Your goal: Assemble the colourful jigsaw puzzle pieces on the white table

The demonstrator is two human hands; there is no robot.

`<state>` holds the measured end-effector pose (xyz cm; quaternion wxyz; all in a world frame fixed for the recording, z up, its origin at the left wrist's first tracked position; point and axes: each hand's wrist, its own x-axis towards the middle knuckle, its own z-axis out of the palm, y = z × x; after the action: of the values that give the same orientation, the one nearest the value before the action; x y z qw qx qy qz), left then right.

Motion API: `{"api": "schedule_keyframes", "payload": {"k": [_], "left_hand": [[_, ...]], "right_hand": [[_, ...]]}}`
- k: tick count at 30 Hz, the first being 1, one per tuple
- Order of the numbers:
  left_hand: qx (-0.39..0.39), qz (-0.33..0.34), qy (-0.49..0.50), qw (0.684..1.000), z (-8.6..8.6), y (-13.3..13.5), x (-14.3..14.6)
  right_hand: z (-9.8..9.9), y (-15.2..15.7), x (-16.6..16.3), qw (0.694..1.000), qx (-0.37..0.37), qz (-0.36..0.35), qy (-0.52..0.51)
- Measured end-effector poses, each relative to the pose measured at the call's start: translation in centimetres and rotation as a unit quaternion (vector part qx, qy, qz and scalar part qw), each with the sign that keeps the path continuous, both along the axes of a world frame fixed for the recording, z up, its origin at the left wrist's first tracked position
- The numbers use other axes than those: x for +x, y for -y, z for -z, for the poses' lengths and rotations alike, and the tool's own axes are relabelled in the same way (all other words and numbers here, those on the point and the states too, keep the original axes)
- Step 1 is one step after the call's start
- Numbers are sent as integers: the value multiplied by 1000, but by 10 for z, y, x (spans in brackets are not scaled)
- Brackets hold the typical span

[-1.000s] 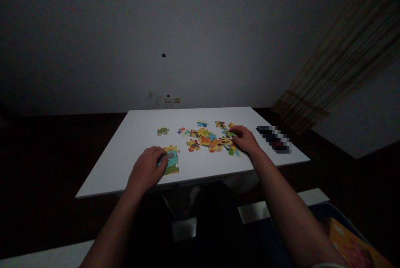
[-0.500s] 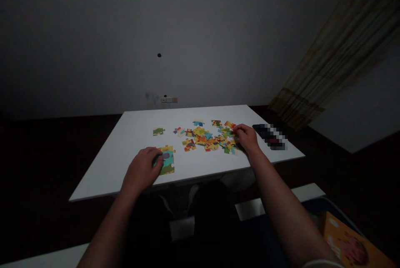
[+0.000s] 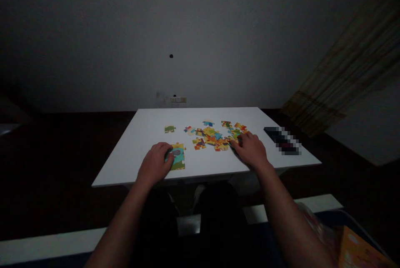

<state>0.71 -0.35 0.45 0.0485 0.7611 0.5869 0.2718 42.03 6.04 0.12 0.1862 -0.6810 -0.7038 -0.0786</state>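
A white table (image 3: 143,135) carries a loose heap of colourful puzzle pieces (image 3: 215,135). My left hand (image 3: 154,166) rests with curled fingers on a small joined section of puzzle (image 3: 177,157), teal and green, near the table's front edge. My right hand (image 3: 251,151) lies palm down at the right end of the heap, fingers bent over some pieces; what they grip, if anything, is hidden. A single green piece (image 3: 169,129) lies apart at the left of the heap.
A dark blurred object (image 3: 283,140) lies on the table's right side. An orange box (image 3: 359,251) shows at the bottom right. A wall with a socket (image 3: 176,100) stands behind the table and a curtain (image 3: 346,72) hangs at the right. The room is dim.
My right hand has drawn back from the far right of the heap towards me, along its near edge. My left hand stays on the joined section. The view has shifted slightly.
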Motion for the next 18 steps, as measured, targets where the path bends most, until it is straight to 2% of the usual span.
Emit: {"api": "schedule_keyframes", "payload": {"k": [5, 10, 18], "left_hand": [[-48, 48, -76, 995, -1, 1, 0], [-118, 40, -124, 984, -1, -1, 2], [-120, 53, -146, 981, 4, -6, -1]], "right_hand": [[8, 9, -5, 999, -20, 35, 6], [10, 6, -1, 1000, -21, 15, -15], [22, 1, 8, 998, 18, -18, -58]]}}
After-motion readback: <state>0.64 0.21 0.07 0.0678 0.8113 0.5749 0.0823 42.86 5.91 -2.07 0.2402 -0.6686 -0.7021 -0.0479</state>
